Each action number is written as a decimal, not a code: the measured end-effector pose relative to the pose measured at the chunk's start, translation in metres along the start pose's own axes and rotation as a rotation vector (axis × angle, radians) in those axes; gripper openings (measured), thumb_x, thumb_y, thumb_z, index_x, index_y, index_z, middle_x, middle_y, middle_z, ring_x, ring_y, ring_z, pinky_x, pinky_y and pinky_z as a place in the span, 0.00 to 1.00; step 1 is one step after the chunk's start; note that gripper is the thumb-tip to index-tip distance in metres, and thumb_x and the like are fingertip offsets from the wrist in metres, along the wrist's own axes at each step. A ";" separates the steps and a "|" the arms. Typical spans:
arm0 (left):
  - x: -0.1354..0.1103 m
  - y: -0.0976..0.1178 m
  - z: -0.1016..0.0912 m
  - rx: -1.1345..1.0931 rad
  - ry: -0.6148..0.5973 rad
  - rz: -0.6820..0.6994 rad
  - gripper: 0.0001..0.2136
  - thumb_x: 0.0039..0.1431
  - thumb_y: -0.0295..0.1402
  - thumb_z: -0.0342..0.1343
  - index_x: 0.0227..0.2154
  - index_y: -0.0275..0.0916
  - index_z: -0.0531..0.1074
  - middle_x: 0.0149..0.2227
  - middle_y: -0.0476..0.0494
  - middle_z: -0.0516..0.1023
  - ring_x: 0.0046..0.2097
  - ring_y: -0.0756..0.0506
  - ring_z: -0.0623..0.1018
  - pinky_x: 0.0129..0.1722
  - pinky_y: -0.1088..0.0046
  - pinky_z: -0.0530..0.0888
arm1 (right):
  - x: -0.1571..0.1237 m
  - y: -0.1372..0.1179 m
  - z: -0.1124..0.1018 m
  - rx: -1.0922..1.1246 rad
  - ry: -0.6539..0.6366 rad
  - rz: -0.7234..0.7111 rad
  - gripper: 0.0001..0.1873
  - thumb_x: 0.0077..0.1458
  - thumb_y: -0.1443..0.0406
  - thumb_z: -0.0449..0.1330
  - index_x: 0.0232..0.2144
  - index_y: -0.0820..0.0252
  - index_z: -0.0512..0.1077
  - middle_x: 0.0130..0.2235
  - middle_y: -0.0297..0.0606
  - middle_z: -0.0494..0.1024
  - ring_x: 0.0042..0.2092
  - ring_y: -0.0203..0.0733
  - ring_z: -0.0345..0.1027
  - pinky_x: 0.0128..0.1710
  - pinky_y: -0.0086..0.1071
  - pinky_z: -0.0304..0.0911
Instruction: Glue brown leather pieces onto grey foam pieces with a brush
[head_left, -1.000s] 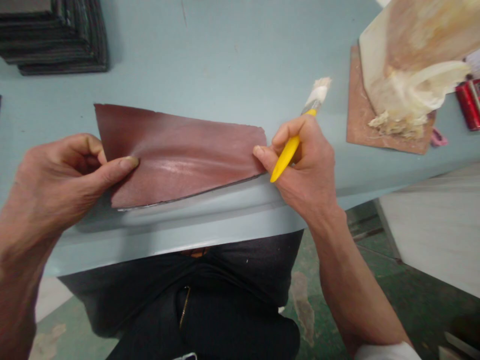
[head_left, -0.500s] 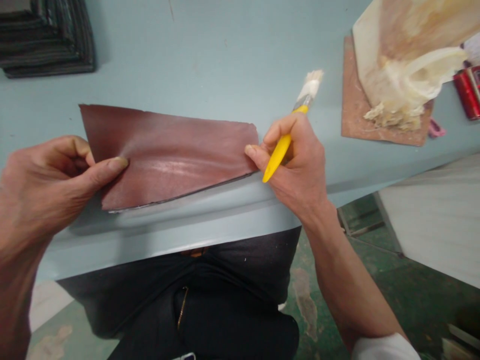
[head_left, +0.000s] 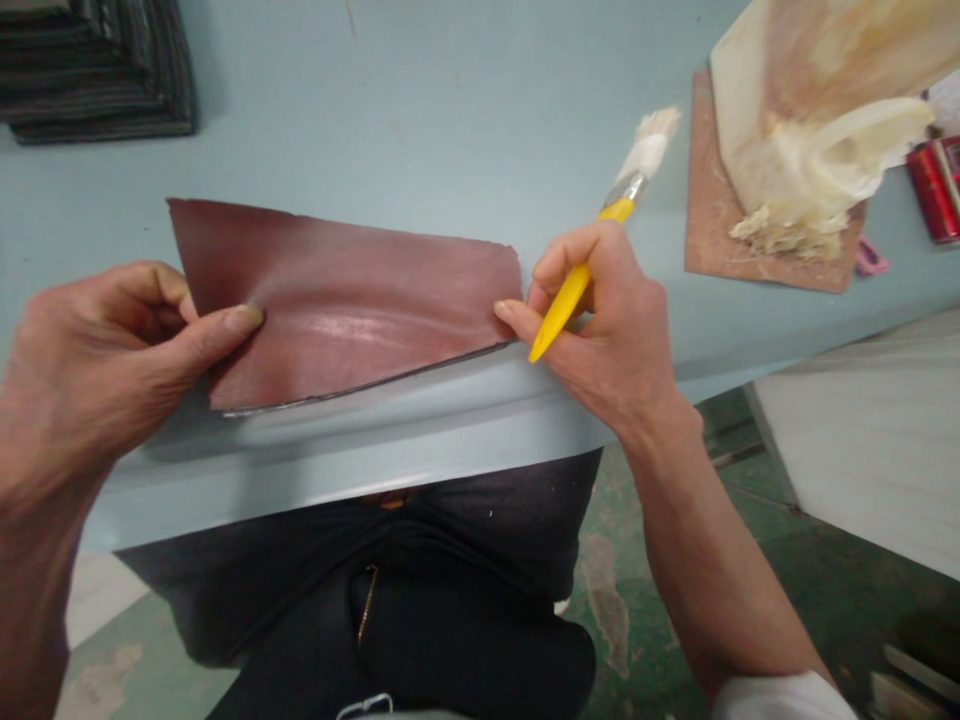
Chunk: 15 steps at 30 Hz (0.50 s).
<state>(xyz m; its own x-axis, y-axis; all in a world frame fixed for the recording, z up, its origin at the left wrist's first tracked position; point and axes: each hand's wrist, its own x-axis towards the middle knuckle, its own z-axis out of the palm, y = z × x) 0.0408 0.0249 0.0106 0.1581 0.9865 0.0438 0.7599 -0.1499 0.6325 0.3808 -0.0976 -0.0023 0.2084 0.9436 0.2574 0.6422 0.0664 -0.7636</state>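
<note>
A reddish-brown piece of leather (head_left: 375, 300), bowed in the middle with a dark lower edge, is held between my two hands near the front of the table. My left hand (head_left: 112, 360) pinches its left end, thumb on top and fingers underneath. At the right end, my right hand (head_left: 607, 320) grips the leather's edge with thumb and fingertips. That same hand also holds a paintbrush (head_left: 621, 208) with a yellow handle, its pale bristles pointing up and away to the right. The fingertips beneath the leather are hidden.
A stack of dark sheets (head_left: 105, 75) stands at the far left of the pale blue table (head_left: 420, 110). To the right, a whitish, glue-crusted plastic container (head_left: 810, 90) rests on a brown board (head_left: 701, 200). Beyond it lies a red can (head_left: 934, 190).
The brush has tipped slightly further up and right as my right hand turned a little. Both hands still hold the leather, which has barely shifted in view.
</note>
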 end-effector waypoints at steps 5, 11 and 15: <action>-0.004 0.019 0.000 -0.104 -0.057 0.008 0.26 0.48 0.54 0.71 0.19 0.40 0.64 0.16 0.59 0.62 0.19 0.58 0.59 0.19 0.81 0.51 | 0.005 -0.004 -0.014 -0.172 -0.072 -0.011 0.20 0.57 0.56 0.73 0.46 0.51 0.69 0.37 0.29 0.78 0.33 0.40 0.73 0.32 0.34 0.68; -0.002 0.016 0.002 -0.186 -0.118 0.003 0.28 0.47 0.57 0.72 0.20 0.42 0.64 0.16 0.57 0.64 0.20 0.55 0.60 0.17 0.78 0.53 | 0.012 -0.021 -0.025 -0.428 0.025 -0.095 0.21 0.53 0.54 0.75 0.43 0.54 0.74 0.39 0.35 0.80 0.34 0.43 0.74 0.33 0.37 0.68; -0.002 0.012 0.002 -0.237 -0.158 0.043 0.28 0.50 0.57 0.72 0.20 0.42 0.64 0.17 0.56 0.63 0.21 0.55 0.59 0.18 0.77 0.52 | 0.019 -0.039 -0.014 -0.347 0.104 -0.196 0.15 0.56 0.58 0.73 0.39 0.56 0.72 0.37 0.37 0.81 0.35 0.43 0.76 0.36 0.36 0.72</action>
<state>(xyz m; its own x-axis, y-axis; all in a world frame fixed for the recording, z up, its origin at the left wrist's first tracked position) 0.0510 0.0206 0.0164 0.2975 0.9541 -0.0350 0.5849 -0.1532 0.7965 0.3705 -0.0871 0.0407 0.1198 0.8849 0.4501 0.8841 0.1112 -0.4539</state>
